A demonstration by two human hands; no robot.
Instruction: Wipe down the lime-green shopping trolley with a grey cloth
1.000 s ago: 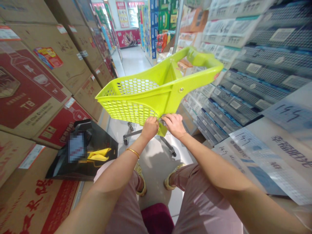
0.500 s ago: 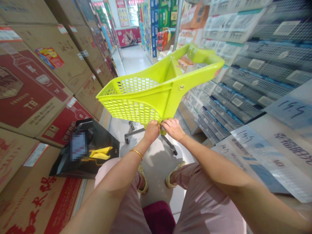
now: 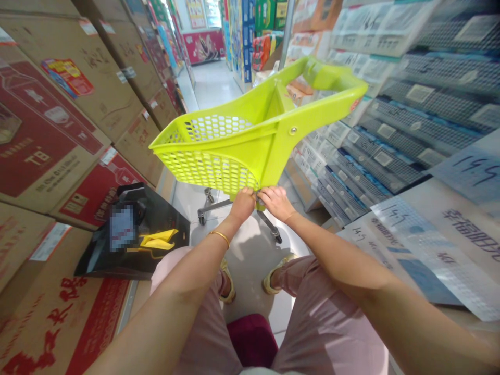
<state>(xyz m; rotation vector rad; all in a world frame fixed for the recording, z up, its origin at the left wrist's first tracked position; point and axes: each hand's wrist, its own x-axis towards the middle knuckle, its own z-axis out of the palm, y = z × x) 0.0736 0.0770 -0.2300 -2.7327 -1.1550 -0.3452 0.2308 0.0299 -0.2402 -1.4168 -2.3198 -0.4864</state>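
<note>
A lime-green plastic shopping cart with a honeycomb basket stands right in front of me, its handle towards the upper right. Both hands meet low at the foot of its upright, just above the wheeled legs. My left hand is closed there, a gold bangle on its wrist. Beside it my right hand is closed too, its curled fingers against the same spot on the cart. A small dark, metallic-looking bit shows between the fingertips; what it is I cannot make out. Metal legs with casters rest on the floor.
Stacked cardboard cartons line the left. In front of them sits a black box or bag with a phone-like item and yellow cloth. Packs of goods fill the right side. A maroon seat is beneath me.
The view has shifted slightly, and the cart's handle appears a little further right and higher. Both hands stay at the same place on the cart.
</note>
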